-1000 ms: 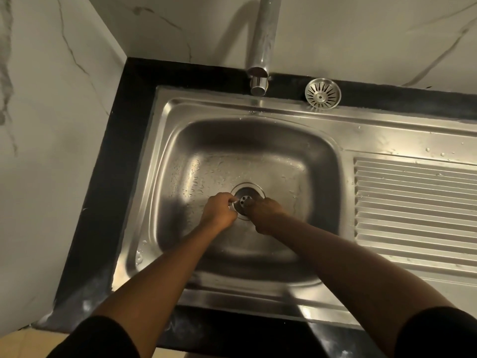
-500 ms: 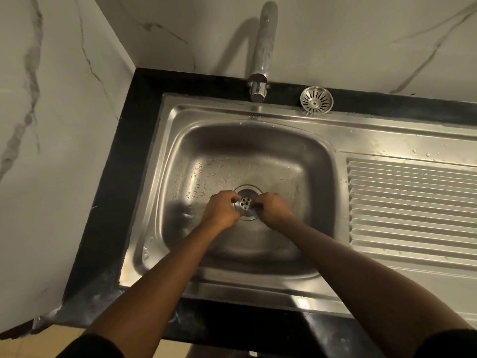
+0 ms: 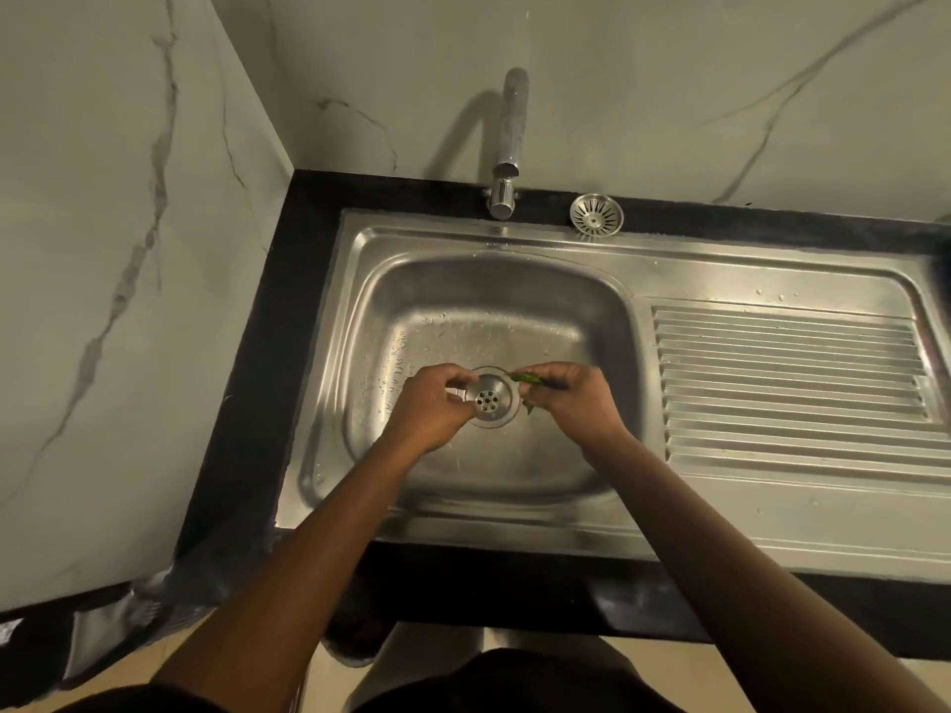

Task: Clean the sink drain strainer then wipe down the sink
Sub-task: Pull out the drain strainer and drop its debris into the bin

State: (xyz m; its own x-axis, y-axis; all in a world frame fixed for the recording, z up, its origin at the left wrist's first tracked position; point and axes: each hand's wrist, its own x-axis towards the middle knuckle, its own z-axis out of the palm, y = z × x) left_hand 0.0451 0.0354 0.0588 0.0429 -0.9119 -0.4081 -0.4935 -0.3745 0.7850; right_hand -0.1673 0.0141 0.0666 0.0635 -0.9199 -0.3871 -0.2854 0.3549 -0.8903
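**Both hands down at the drain, green scraps in the right**

We see both bare forearms reaching forward and down into the stainless-steel sink basin (image 3: 489,301), meeting at its middle. The left hand (image 3: 437,403) is curled, knuckles up, its fingers closed on the left edge of the round metal drain fitting with small holes (image 3: 489,398) that sits at the bottom of the basin. We cannot tell whether the hand is lifting the perforated cup or only holding it in place.

The right hand (image 3: 571,398) lies just beside the drain on its right, wrist bent, fingers pinched shut on a thin piece of green vegetable scrap (image 3: 527,379); one end pokes out toward the drain and another bit hangs below the fingers.

A second round slotted metal strainer (image 3: 596,216) rests on the black countertop (image 3: 288,352) behind the sink rim, just right of the chrome tap spout (image 3: 507,162), well apart from both hands. Water drops bead the basin floor to the left of the drain. The ribbed steel draining board (image 3: 787,383) stretches to the right.
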